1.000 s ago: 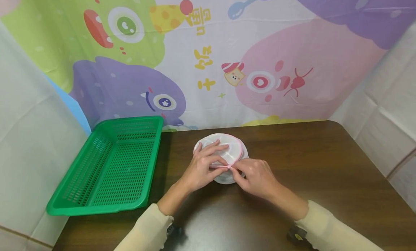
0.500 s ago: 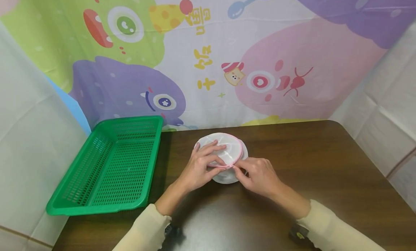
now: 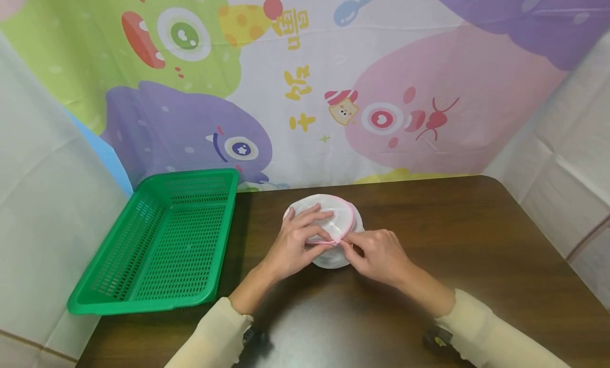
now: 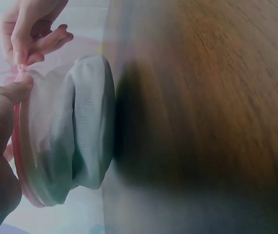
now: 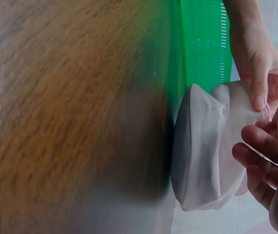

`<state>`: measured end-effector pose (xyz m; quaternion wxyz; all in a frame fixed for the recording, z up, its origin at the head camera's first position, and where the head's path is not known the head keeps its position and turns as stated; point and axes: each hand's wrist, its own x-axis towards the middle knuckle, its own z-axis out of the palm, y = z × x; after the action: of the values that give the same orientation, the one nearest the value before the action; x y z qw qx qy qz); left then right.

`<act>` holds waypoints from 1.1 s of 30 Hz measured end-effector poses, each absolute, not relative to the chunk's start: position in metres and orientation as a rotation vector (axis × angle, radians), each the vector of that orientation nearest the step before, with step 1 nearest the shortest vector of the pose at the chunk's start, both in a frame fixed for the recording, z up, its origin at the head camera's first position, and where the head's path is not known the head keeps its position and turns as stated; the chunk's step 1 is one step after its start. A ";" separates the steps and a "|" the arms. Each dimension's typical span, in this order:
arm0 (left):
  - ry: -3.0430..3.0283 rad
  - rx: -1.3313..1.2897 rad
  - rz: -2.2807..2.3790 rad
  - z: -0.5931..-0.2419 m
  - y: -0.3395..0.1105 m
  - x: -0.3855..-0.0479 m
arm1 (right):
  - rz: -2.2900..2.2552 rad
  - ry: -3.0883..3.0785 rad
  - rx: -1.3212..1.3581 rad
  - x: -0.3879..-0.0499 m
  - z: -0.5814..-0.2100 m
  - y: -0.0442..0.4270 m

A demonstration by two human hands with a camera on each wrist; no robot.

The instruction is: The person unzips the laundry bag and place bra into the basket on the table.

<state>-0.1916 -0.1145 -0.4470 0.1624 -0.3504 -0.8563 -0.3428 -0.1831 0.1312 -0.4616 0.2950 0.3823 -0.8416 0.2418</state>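
Note:
A round white mesh laundry bag (image 3: 333,259) with a pink zipper (image 3: 353,220) along its upper rim sits on the table. My left hand (image 3: 297,241) lies over its top, thumb and index finger pinching the zippered edge at the front and the other fingers spread across the mesh. Close by on the right, my right hand (image 3: 379,255) pinches the zipper at the front with thumb and index finger; the small pull is mostly hidden. From the side, the left wrist view shows the soft, folded wall of the mesh bag (image 4: 90,122).
To the left stands a green plastic basket (image 3: 221,241) with slotted walls. The dark wooden table (image 3: 452,225) extends to the right and front. Behind it hangs a cartoon-printed cloth (image 3: 305,161). White sheeting (image 3: 567,140) borders the sides.
Both hands, with the bag's zippered edge, shift slightly right and then back left. Their pinching grips stay the same.

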 end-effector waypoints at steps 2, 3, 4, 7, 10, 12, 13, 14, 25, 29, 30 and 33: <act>-2.440 -0.997 -0.979 -0.446 -0.116 -0.192 | 0.643 -2.240 1.021 -0.183 -0.461 0.132; -2.443 -0.995 -0.981 -0.445 -0.117 -0.192 | 0.643 -2.241 1.022 -0.183 -0.461 0.132; -2.443 -0.993 -0.984 -0.444 -0.118 -0.192 | 0.642 -2.238 1.020 -0.183 -0.461 0.132; -2.446 -0.983 -0.997 -0.443 -0.120 -0.192 | 0.633 -2.223 1.000 -0.184 -0.461 0.135; -2.452 -0.974 -1.004 -0.444 -0.123 -0.192 | 0.627 -2.208 0.986 -0.185 -0.461 0.137; -2.453 -0.965 -1.005 -0.446 -0.125 -0.192 | 0.628 -2.208 0.987 -0.185 -0.462 0.137; -2.453 -0.964 -1.004 -0.447 -0.125 -0.192 | 0.629 -2.208 0.990 -0.184 -0.461 0.137; -2.452 -0.965 -1.003 -0.447 -0.125 -0.192 | 0.630 -2.210 0.993 -0.184 -0.461 0.136; -2.449 -0.968 -1.003 -0.448 -0.117 -0.191 | 0.624 -2.218 1.022 -0.183 -0.460 0.129; -2.452 -0.970 -0.985 -0.446 -0.116 -0.190 | 0.621 -2.228 1.018 -0.183 -0.460 0.128; -2.447 -0.968 -0.985 -0.446 -0.116 -0.190 | 0.622 -2.228 1.016 -0.183 -0.460 0.128; -2.436 -0.966 -0.982 -0.446 -0.117 -0.190 | 0.619 -2.225 1.008 -0.183 -0.461 0.129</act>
<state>-0.1901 -0.1166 -0.4457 0.1708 -0.3401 -0.8576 -0.3459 -0.1831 0.1289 -0.4614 0.3060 0.3810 -0.8406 0.2337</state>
